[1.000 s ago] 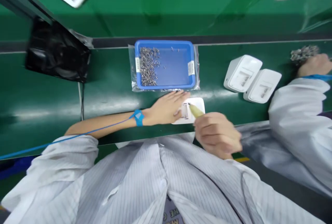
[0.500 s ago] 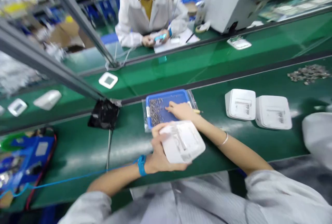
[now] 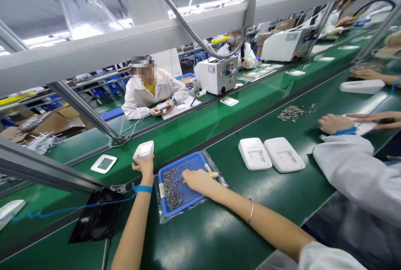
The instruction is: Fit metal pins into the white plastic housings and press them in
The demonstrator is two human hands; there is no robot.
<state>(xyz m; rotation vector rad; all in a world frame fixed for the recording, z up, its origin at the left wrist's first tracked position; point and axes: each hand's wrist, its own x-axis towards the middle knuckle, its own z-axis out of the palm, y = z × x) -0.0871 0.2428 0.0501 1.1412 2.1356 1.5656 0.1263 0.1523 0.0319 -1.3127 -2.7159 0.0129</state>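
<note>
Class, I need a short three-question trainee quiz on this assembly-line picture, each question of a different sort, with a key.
1. True or false: the left hand holds a white housing over the far belt.
2. What fills the blue tray? A) labels B) small metal parts C) cables
3. Fill in: the right hand rests in the ____.

Key: 1 true; 2 B; 3 blue tray.
</note>
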